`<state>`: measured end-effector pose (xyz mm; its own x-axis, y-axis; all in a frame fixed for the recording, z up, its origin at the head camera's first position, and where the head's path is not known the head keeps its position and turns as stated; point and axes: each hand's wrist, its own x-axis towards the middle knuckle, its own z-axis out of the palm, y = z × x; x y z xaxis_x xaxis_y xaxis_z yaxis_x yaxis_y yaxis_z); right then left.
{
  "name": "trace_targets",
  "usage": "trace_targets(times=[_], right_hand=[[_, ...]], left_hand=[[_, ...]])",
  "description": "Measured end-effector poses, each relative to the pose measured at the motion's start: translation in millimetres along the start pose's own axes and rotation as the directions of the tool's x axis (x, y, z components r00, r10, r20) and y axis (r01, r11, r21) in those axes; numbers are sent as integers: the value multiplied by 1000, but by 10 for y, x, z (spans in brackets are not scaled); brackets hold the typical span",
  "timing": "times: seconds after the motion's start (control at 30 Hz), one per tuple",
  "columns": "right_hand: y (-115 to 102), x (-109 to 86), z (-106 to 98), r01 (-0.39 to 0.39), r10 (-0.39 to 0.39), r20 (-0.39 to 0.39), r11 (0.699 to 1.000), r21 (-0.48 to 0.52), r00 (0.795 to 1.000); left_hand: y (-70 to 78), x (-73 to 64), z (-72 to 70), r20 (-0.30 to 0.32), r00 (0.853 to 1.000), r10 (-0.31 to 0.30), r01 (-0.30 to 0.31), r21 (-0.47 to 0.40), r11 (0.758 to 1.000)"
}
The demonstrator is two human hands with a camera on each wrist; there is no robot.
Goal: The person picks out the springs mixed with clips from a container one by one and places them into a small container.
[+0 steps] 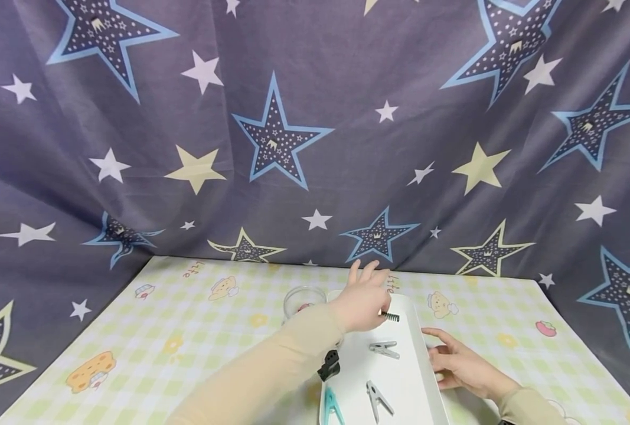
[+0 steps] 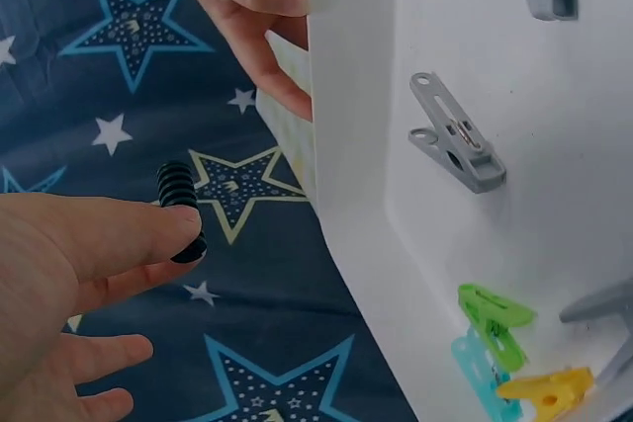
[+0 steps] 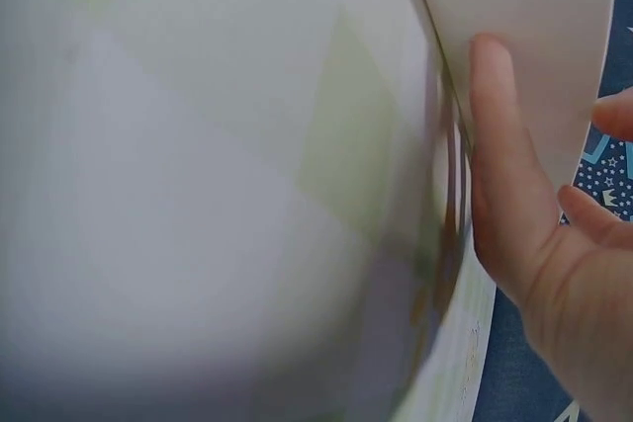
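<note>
Thumb and fingers of my left hand (image 1: 362, 302) pinch a short black coil spring (image 2: 178, 188) above the far part of a white tray (image 1: 404, 378). In the left wrist view the left hand (image 2: 89, 274) grips the spring near its middle, with both ends showing. Beside the tray's right side is my right hand (image 1: 466, 367), its fingers against the outer wall; the right wrist view shows this hand (image 3: 529, 195) lying along that wall. Grey clothespins (image 1: 379, 400) lie in the tray. A teal clothespin (image 1: 332, 407) is at its near left.
A clear round bowl (image 1: 293, 295) with something reddish inside stands left of the tray, partly behind the left arm. In the left wrist view a green clothespin (image 2: 495, 321) and a yellow clothespin (image 2: 554, 392) lie in a tray corner. A starry curtain (image 1: 304, 206) hangs behind the table.
</note>
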<state>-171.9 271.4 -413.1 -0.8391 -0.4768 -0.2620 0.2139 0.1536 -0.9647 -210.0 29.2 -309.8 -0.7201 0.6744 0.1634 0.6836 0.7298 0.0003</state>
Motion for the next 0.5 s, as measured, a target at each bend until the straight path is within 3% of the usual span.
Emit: trace_targets(times=[0.23,0.5], right_hand=[[2,-2,-6,5,-5,1,1000,-3,1000],[1,-9,-16,14,-14,10,1000,10,1000]], left_hand=[[-113,-151,-66,-42,999,-1,0,-19,1000],[-375,-342,-177,-125,992,-16,4,-97,995]])
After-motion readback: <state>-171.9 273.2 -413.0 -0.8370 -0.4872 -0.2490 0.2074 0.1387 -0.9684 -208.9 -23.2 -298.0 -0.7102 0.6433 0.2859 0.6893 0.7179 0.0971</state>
